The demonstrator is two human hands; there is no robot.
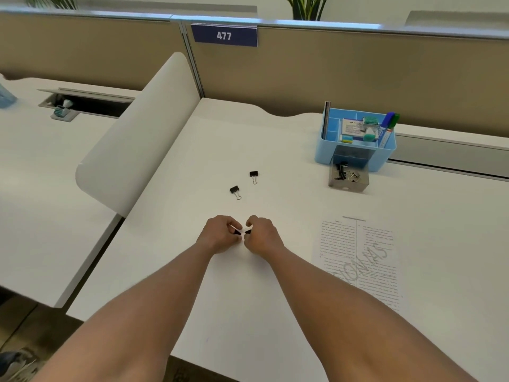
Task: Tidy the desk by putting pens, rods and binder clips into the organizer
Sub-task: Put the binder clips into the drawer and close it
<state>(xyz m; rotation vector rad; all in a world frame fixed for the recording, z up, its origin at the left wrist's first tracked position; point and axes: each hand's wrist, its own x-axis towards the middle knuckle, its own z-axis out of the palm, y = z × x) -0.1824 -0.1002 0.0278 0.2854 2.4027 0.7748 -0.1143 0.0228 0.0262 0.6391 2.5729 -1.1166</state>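
Note:
Both my hands meet at the middle of the white desk [275,285]. My left hand [220,234] pinches one small black binder clip [237,231], and my right hand [261,234] pinches another black binder clip [248,231]; the two clips almost touch. Two more black binder clips lie loose farther out, one [234,191] to the left and one [253,175] to the right. The blue organizer [355,150] stands at the back right with markers [387,128] upright in it. Its clear drawer [348,176] is pulled out and holds several clips.
A printed sheet of paper [358,255] lies to the right of my hands. A curved white divider [137,139] bounds the desk on the left, and a tan partition [330,73] runs along the back. The neighbouring desk has an open cable hatch [88,102].

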